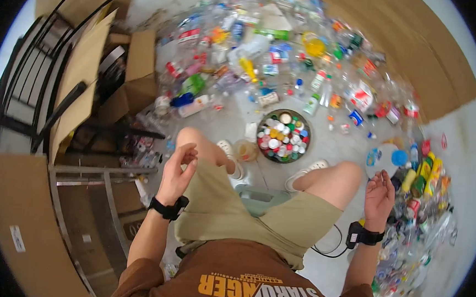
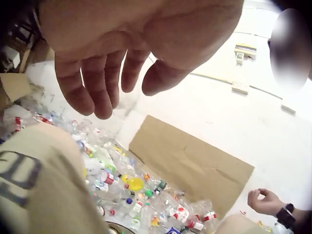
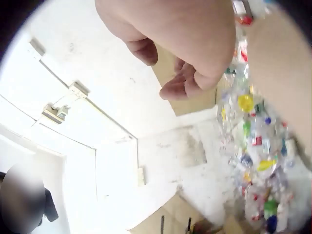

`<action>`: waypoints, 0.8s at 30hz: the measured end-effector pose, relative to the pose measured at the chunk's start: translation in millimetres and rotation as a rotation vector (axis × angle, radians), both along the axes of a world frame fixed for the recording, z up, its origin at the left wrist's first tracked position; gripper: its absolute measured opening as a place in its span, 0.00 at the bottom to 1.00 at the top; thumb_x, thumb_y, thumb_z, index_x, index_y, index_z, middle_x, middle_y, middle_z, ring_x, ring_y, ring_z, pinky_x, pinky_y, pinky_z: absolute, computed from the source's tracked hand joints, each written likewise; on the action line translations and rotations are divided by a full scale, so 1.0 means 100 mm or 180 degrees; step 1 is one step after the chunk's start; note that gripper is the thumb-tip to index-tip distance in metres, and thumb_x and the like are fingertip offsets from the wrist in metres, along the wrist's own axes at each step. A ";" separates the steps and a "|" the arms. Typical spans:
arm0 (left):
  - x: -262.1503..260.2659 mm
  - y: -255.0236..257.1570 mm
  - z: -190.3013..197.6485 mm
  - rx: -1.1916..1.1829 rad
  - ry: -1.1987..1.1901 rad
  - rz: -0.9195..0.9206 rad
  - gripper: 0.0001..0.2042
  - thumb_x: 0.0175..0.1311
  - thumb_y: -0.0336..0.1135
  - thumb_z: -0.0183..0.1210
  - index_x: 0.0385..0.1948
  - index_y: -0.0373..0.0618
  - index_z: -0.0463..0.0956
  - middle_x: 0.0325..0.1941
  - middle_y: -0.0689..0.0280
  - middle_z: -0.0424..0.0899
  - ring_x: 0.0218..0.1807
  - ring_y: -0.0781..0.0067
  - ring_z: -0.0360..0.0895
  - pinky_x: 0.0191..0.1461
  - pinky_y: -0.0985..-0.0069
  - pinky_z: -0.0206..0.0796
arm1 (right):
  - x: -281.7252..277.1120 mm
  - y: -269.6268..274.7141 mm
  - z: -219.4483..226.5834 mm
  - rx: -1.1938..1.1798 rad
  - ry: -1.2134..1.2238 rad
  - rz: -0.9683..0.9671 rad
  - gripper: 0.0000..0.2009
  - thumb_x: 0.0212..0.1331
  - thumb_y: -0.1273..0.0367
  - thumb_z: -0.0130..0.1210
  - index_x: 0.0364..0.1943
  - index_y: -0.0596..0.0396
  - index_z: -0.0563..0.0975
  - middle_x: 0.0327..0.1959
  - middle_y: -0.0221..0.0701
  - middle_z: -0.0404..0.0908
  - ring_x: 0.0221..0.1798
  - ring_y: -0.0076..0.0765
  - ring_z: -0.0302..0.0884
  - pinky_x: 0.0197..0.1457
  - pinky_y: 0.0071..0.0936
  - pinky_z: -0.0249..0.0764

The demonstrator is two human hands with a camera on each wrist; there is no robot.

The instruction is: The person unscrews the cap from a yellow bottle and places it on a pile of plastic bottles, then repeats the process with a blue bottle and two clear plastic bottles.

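Note:
Above the knee on the left, the left hand [image 1: 176,173] hangs in the air with its fingers loosely bent and nothing in them. The left wrist view shows its fingers [image 2: 97,92] dangling apart from the thumb. Out past the other knee is the right hand [image 1: 379,202], palm side partly up, its fingers softly curled with nothing seen in them. Just beyond it in the head view lies a big clear bottle [image 1: 380,157] with a blue cap [image 1: 399,157]. On the floor between the feet stands a round tub [image 1: 282,161] heaped with colourful bottle caps [image 1: 283,134].
A wide pile of plastic bottles [image 1: 277,57] spreads across the floor ahead, more bottles [image 1: 423,178] running down the right. Open cardboard boxes [image 1: 141,59] and a black metal rack [image 1: 16,127] stand at left. A clear cup [image 1: 245,150] sits beside the tub.

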State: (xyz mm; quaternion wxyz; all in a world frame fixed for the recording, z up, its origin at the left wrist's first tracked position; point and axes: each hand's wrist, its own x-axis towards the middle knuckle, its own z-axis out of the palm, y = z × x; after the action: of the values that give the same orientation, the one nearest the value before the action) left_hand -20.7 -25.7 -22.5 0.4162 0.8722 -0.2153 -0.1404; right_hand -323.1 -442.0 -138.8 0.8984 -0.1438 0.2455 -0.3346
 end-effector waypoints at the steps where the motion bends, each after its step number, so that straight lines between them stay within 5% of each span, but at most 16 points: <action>1: 0.01 0.14 0.01 -0.0118 -0.0055 0.0238 0.17 0.62 0.24 0.52 0.53 0.38 0.69 0.44 0.62 0.78 0.44 0.74 0.75 0.51 0.76 0.67 | 0.21 0.14 0.08 0.0109 -0.0272 0.0218 0.16 0.64 0.70 0.48 0.52 0.63 0.69 0.45 0.40 0.76 0.46 0.37 0.73 0.49 0.28 0.73; 5: 0.02 0.85 -0.15 -0.0294 -0.0144 0.0930 0.16 0.61 0.24 0.51 0.52 0.38 0.70 0.43 0.64 0.77 0.42 0.77 0.73 0.48 0.78 0.66 | 1.01 0.57 0.09 0.0649 -0.0674 0.0925 0.16 0.62 0.68 0.50 0.51 0.63 0.69 0.44 0.41 0.75 0.45 0.38 0.72 0.49 0.30 0.72; 9: -0.08 1.56 -0.48 -0.0034 0.0147 0.1322 0.16 0.62 0.25 0.51 0.51 0.37 0.69 0.41 0.64 0.76 0.41 0.76 0.73 0.47 0.78 0.67 | 1.38 0.85 -0.23 0.0756 0.0443 0.1213 0.16 0.61 0.66 0.50 0.50 0.62 0.70 0.43 0.39 0.74 0.45 0.37 0.72 0.49 0.31 0.71; 13: -0.16 2.00 -1.04 -0.0175 0.0621 0.1684 0.15 0.61 0.28 0.52 0.50 0.37 0.70 0.39 0.64 0.77 0.39 0.75 0.74 0.45 0.78 0.68 | 1.45 0.85 -0.22 0.0467 0.0482 0.1257 0.15 0.62 0.66 0.50 0.50 0.60 0.70 0.44 0.38 0.74 0.45 0.36 0.72 0.49 0.31 0.71; 18: 0.04 1.93 -1.57 -0.0368 0.1250 0.1817 0.15 0.61 0.28 0.52 0.50 0.37 0.71 0.37 0.64 0.78 0.37 0.75 0.76 0.43 0.77 0.69 | 1.55 0.94 -0.12 0.0200 0.0896 0.1342 0.16 0.64 0.65 0.49 0.52 0.60 0.69 0.45 0.36 0.75 0.46 0.36 0.72 0.51 0.32 0.68; 24: 1.09 1.51 -2.16 -0.0320 0.1794 0.1554 0.18 0.63 0.31 0.52 0.53 0.37 0.67 0.36 0.64 0.77 0.36 0.75 0.76 0.39 0.78 0.69 | 1.74 1.00 -0.04 0.0235 0.1404 0.1264 0.16 0.64 0.65 0.49 0.53 0.57 0.69 0.46 0.35 0.75 0.47 0.36 0.71 0.51 0.32 0.67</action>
State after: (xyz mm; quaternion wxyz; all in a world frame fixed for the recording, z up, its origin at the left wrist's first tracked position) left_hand 88.0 125.0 -238.8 0.5226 0.8035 0.1152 -0.2608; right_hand -148.9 -341.8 -142.9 0.8758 -0.2255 0.4139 -0.1039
